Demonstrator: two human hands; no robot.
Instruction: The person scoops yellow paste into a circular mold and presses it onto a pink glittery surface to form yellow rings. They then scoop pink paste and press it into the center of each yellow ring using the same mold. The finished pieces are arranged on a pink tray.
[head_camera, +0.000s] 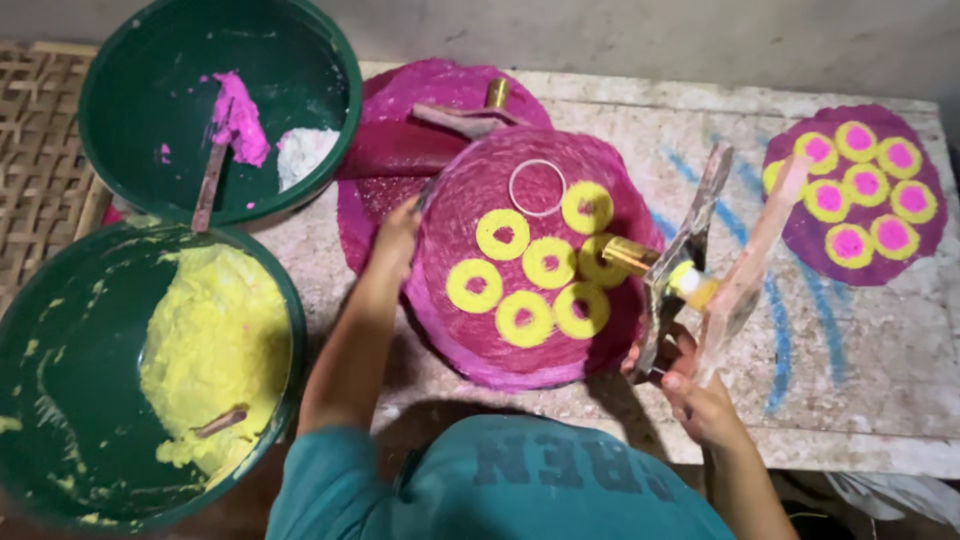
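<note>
A pale, worn stone-topped desk, stained and streaked with faint blue lines, filled the middle and three o'clock side. A dull grey plaster wall ran along twelve o'clock. At ten o'clock lay a woven tan cane mat. Light was dim and soft.

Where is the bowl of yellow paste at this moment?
In the head view, the green bowl of yellow paste sits at the lower left, just below the green bowl with pink paste and left of the left hand.
</note>
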